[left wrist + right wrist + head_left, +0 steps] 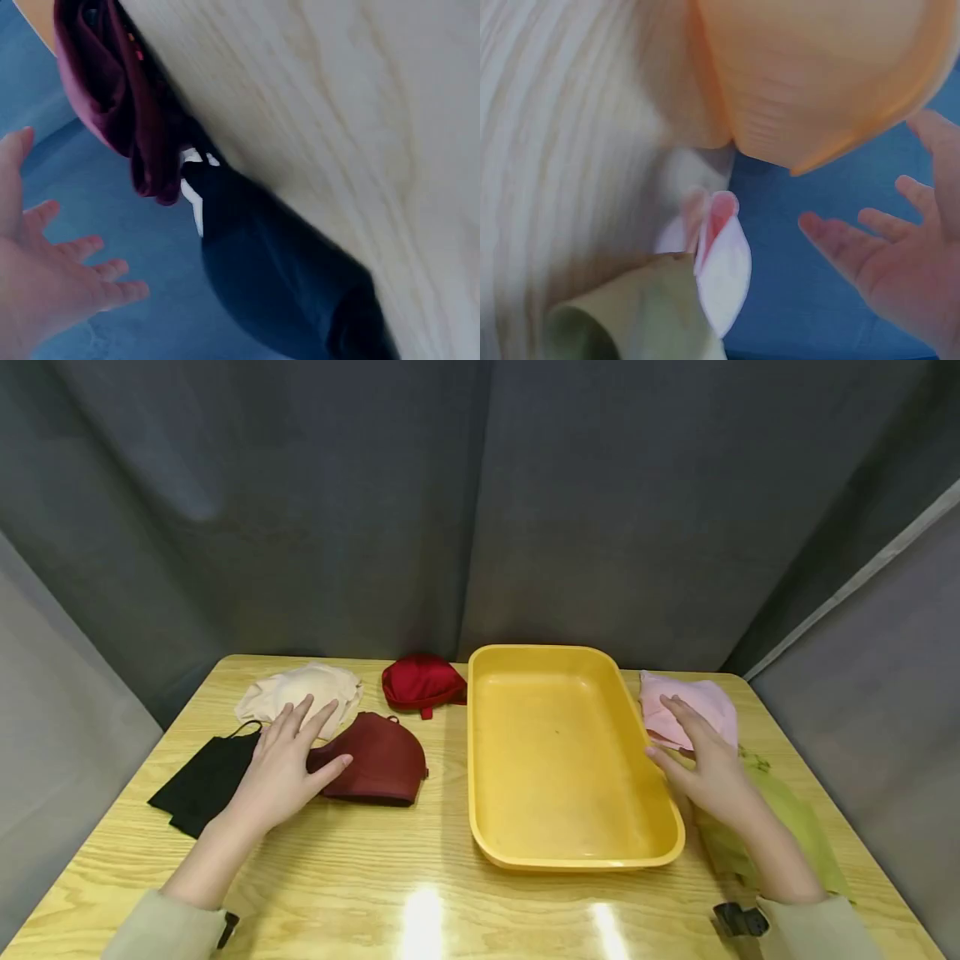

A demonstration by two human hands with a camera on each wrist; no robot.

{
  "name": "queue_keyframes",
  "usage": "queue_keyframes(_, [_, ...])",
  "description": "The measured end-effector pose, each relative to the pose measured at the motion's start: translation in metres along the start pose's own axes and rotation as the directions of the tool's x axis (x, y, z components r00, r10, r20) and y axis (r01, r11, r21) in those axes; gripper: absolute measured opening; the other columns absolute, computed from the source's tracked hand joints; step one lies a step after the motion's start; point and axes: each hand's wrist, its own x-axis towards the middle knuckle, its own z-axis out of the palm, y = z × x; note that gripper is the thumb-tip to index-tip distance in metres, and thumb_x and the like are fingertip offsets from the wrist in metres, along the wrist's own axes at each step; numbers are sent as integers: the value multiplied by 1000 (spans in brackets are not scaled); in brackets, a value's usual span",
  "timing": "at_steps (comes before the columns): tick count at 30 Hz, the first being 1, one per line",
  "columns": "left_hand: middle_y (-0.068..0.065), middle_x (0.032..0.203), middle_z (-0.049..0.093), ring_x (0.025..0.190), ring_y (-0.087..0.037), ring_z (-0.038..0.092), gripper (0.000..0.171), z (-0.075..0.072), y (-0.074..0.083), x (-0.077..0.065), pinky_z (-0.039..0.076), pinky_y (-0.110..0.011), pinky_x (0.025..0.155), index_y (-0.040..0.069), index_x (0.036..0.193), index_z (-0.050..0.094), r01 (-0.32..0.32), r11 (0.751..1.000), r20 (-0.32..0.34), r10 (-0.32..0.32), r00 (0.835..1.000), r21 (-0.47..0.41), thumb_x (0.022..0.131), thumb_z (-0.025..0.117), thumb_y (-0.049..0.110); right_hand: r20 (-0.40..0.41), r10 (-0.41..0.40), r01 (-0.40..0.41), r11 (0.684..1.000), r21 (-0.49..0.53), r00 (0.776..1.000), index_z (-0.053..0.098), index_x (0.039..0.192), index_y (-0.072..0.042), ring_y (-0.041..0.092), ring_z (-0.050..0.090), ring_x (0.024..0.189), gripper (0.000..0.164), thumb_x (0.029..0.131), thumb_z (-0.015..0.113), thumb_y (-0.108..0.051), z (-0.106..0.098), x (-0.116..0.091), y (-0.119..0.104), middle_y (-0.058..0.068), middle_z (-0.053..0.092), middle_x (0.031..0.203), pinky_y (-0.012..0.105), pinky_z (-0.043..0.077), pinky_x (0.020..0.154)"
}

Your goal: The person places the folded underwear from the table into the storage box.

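My left hand hovers with fingers spread over the table's left side and holds nothing. Closest to it are a black garment with a thin strap and a dark red piece of clothing with a rounded outline. A crumpled cream cloth lies just beyond its fingertips. Fingers apart, my right hand is raised beside the right rim of a yellow plastic basin; whether its thumb touches the rim I cannot tell. Under and behind that hand are a folded pink cloth and a green cloth.
A bright red satin-like item lies at the back, against the basin's left side. Everything stands on a light wooden table. Grey curtains hang close behind the back edge and on both sides.
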Motion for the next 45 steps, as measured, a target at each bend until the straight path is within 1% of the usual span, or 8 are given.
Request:
queue_keyframes(7, [-19,151,27,137,-44,23,79,11,-11,18,23,-69,102,23,150,25,39,990,93,-27,995,-132,86,60,54,63,-12,6,995,95,998,27,149,-18,45,54,114,71,90,65,-27,15,8,19,20,35,147,47,54,77])
queue_keyframes(15, [-21,133,51,119,-39,50,80,20,-13,34,42,-54,97,3,139,41,137,959,224,-80,971,-249,83,63,56,114,42,-60,985,160,993,27,149,-11,41,53,115,68,93,61,-28,27,5,24,26,43,139,51,47,89])
queue_keyframes(21, [-25,130,52,119,-39,50,84,26,-14,40,41,-53,97,0,136,43,201,959,323,-129,938,-198,81,64,59,152,126,-150,976,159,980,29,146,-3,41,47,122,66,94,58,-30,28,3,23,27,42,139,54,44,94])
queue_keyframes(27, [-25,133,49,118,-37,50,88,26,-18,50,43,-50,96,0,139,39,280,933,425,-165,890,-225,78,68,57,141,100,-125,976,177,985,33,144,2,38,48,118,60,95,58,-22,28,4,24,27,48,133,47,47,93])
queue_keyframes(30, [-24,130,51,113,-35,53,87,25,-21,54,47,-46,91,1,140,38,334,900,462,-179,868,-280,78,71,52,131,85,-110,974,197,988,34,143,2,36,49,118,59,94,59,-18,28,5,25,27,49,133,28,49,90])
queue_keyframes(34, [-27,130,48,115,-35,51,84,25,-26,56,47,-44,92,1,141,36,425,822,509,-198,837,-379,79,73,45,140,87,-118,965,236,986,33,144,2,38,49,119,59,94,58,-15,28,5,25,27,46,135,13,44,86])
queue_keyframes(41, [-26,140,39,123,-34,45,81,27,-34,57,41,-44,101,1,141,35,511,722,575,-193,795,-466,80,75,38,178,109,-151,959,242,978,28,145,3,42,47,121,61,94,57,-13,27,6,24,30,41,138,47,45,92])
queue_keyframes(45, [-25,150,23,131,-34,35,82,27,-33,58,34,-48,108,3,143,31,564,653,634,-162,756,-506,81,74,34,198,125,-171,957,234,972,26,147,1,44,47,121,61,95,55,-15,27,5,24,31,40,139,51,46,91])
